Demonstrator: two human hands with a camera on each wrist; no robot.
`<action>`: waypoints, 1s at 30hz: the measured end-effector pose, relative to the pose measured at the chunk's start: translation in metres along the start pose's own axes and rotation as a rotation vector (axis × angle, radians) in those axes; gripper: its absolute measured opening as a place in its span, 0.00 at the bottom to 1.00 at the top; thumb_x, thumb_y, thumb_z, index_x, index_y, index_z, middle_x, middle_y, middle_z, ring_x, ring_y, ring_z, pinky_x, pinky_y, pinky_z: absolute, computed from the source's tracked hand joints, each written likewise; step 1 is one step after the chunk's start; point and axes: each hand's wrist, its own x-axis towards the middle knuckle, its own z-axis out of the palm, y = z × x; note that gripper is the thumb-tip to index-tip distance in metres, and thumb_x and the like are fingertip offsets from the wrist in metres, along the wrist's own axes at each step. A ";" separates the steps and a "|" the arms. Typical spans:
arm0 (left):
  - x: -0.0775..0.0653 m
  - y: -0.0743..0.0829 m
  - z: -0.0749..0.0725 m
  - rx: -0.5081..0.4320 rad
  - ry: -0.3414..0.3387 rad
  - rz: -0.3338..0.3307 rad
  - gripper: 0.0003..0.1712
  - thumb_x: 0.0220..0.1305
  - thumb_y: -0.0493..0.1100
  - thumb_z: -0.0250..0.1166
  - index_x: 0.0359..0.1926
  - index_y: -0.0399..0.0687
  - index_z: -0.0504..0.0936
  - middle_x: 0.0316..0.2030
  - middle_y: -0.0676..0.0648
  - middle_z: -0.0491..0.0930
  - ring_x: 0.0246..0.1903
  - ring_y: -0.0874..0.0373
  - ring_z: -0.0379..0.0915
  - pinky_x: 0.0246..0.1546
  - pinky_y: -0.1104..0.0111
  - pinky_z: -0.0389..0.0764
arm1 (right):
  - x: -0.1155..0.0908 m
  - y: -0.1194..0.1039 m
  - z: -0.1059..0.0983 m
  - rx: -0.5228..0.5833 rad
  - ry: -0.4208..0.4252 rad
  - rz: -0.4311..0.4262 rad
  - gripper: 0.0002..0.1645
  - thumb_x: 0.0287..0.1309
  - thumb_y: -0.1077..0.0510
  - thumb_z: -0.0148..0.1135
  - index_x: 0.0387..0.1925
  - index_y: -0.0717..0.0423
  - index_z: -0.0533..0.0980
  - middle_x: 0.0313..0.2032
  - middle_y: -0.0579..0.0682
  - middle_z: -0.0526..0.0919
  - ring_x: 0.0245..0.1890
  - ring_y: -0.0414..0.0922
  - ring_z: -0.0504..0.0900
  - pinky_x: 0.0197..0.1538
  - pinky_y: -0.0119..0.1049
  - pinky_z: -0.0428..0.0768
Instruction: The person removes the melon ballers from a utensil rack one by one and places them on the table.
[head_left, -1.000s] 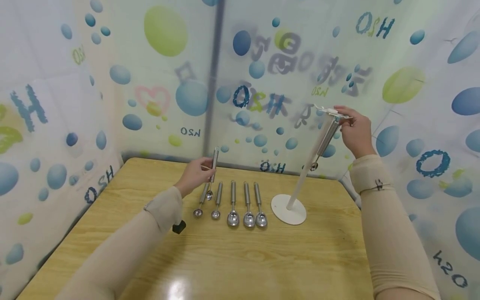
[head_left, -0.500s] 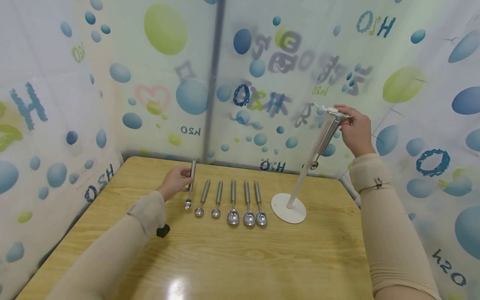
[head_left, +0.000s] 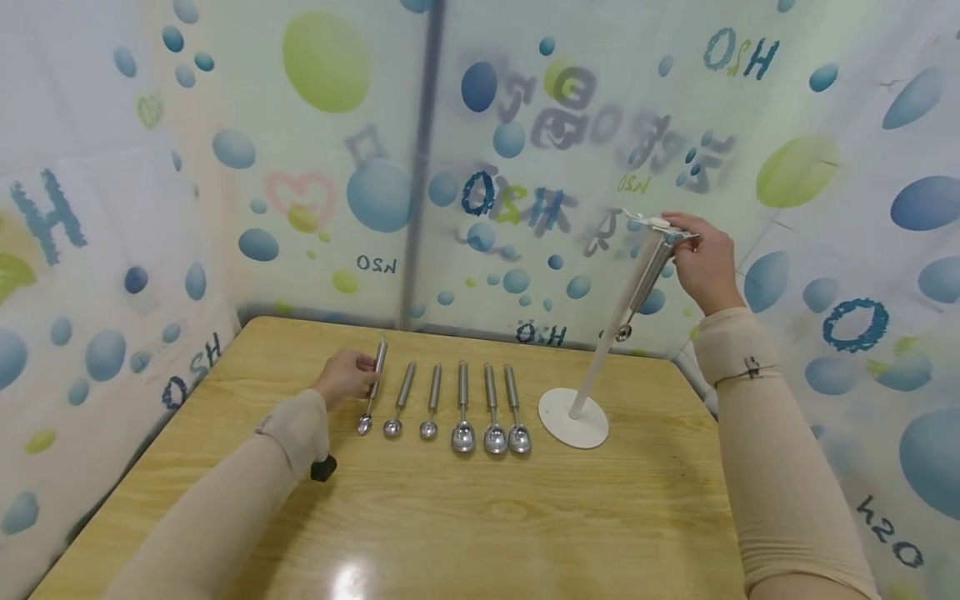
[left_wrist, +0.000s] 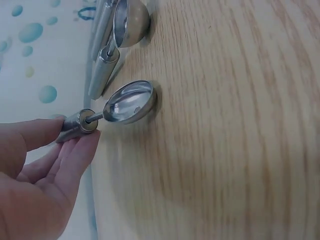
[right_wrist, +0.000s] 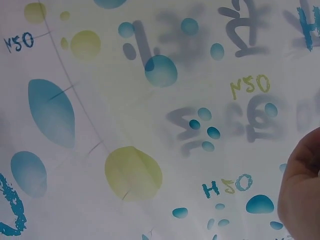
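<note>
My left hand (head_left: pixel 347 377) pinches the steel handle of a melon baller (head_left: pixel 378 362) at the left end of a row. In the left wrist view, the bowl of this melon baller (left_wrist: pixel 131 102) is down at the wooden table, hollow side showing. Two small-bowled scoops (head_left: pixel 392 427) and three larger scoops (head_left: pixel 463 437) lie to its right, handles pointing away. My right hand (head_left: pixel 707 257) grips the hooked top of a white stand (head_left: pixel 573 418). From that top hangs another scoop (head_left: pixel 651 275). Only the edge of my right hand (right_wrist: pixel 302 190) shows in the right wrist view.
The wooden table (head_left: pixel 465 525) reaches back to a curtain (head_left: pixel 360 275) printed with bubbles and letters, which also encloses both sides. A black block (head_left: pixel 323 468) sits below my left wrist.
My left hand has carried the melon baller leftward and down, from above the row to its left end at the table. My right hand stays on the stand top.
</note>
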 end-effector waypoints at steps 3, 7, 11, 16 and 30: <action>0.000 -0.004 0.000 0.047 0.004 -0.022 0.23 0.72 0.33 0.62 0.61 0.21 0.71 0.55 0.27 0.77 0.46 0.43 0.82 0.41 0.61 0.86 | 0.000 0.000 0.002 0.009 -0.008 0.000 0.31 0.66 0.74 0.40 0.63 0.56 0.78 0.64 0.52 0.78 0.27 0.23 0.75 0.25 0.22 0.70; 0.000 -0.009 0.000 0.077 0.006 -0.047 0.23 0.71 0.33 0.62 0.60 0.19 0.71 0.54 0.25 0.76 0.44 0.43 0.83 0.39 0.62 0.87 | 0.000 -0.001 0.002 0.011 -0.013 -0.004 0.32 0.67 0.73 0.40 0.64 0.55 0.78 0.65 0.51 0.78 0.27 0.22 0.76 0.26 0.22 0.71; 0.002 -0.012 0.000 0.091 0.026 -0.064 0.22 0.70 0.32 0.63 0.58 0.18 0.73 0.53 0.24 0.76 0.43 0.42 0.83 0.38 0.62 0.87 | 0.000 -0.002 0.001 0.004 -0.022 -0.004 0.32 0.67 0.73 0.41 0.65 0.54 0.78 0.65 0.51 0.78 0.27 0.22 0.76 0.28 0.21 0.72; 0.003 -0.012 0.000 0.232 0.061 -0.032 0.17 0.69 0.34 0.65 0.52 0.22 0.80 0.46 0.28 0.82 0.35 0.47 0.84 0.33 0.62 0.85 | -0.001 -0.003 -0.001 -0.005 -0.029 0.005 0.31 0.68 0.72 0.41 0.65 0.53 0.77 0.65 0.50 0.78 0.27 0.22 0.76 0.31 0.20 0.73; 0.008 -0.012 0.005 0.329 0.068 0.000 0.16 0.69 0.36 0.66 0.50 0.25 0.84 0.45 0.30 0.84 0.34 0.48 0.85 0.30 0.64 0.86 | 0.000 0.001 -0.003 -0.014 -0.024 -0.012 0.32 0.66 0.73 0.41 0.66 0.55 0.77 0.65 0.53 0.78 0.25 0.21 0.75 0.25 0.21 0.70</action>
